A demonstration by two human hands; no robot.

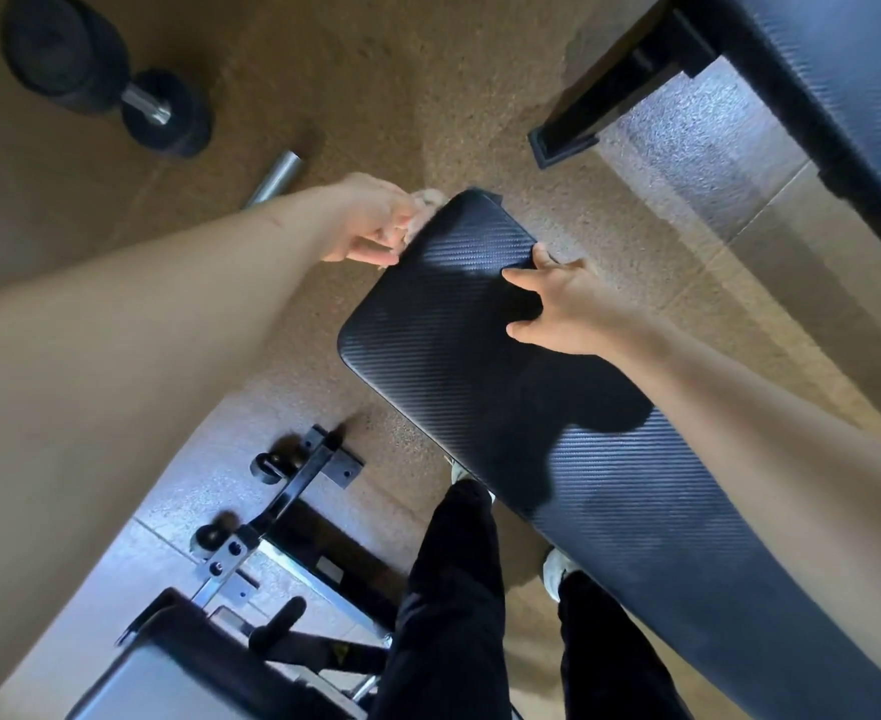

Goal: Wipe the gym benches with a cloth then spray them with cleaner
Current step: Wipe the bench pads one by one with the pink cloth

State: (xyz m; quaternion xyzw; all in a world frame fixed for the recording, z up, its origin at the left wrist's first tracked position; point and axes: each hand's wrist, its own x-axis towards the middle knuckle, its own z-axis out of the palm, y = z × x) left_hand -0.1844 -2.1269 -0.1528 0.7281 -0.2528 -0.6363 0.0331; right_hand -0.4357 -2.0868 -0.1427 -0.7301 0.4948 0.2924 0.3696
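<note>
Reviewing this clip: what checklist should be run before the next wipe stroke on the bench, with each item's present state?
1. Cloth gripped in left hand: ok.
2. Cloth touching the bench at its far corner: ok.
3. Right hand resting on the pad's edge: ok.
4. Pad bare apart from the hands and cloth: ok.
5. Sprayer in view for the later step: not ok.
6. Pad already wiped: cannot tell.

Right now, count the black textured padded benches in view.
2: the central black textured bench and the top-right black bench. A blurred grey pad at lower left may be a third.
</note>
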